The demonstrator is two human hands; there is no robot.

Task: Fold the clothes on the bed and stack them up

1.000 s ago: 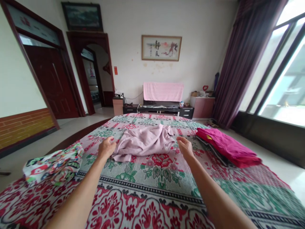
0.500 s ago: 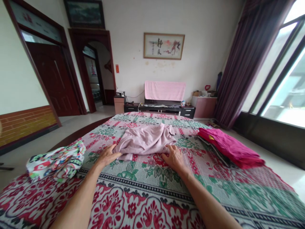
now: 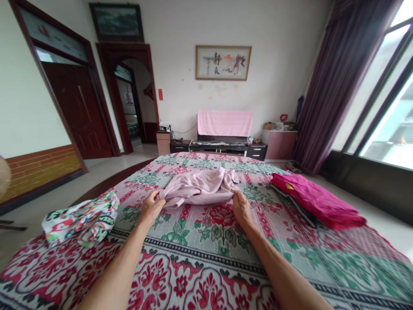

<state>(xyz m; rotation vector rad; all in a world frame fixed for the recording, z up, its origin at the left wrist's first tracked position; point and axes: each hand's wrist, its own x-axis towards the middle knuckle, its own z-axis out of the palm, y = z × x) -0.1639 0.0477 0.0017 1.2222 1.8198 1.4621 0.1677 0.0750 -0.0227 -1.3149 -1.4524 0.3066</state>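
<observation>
A pale pink garment [image 3: 201, 187], rumpled and partly doubled over, lies in the middle of the patterned cloth [image 3: 193, 232]. My left hand [image 3: 152, 207] pinches its near left corner between thumb and fingers. At the near right corner my right hand [image 3: 241, 207] is closed on the fabric too. The near edge between both hands is drawn fairly straight and looks slightly raised. The garment's exact kind cannot be made out in its folds.
To the left lies a crumpled white cloth with a colourful print [image 3: 82, 218]. A stack of folded clothes with a bright pink piece on top [image 3: 318, 200] sits at the right. Beyond the table stands a low black cabinet [image 3: 180, 147] along the wall.
Both hands have gone from resting at the garment's near corners to gripping them. Its near edge has moved slightly away from me and tightened. The view has shifted slightly.
</observation>
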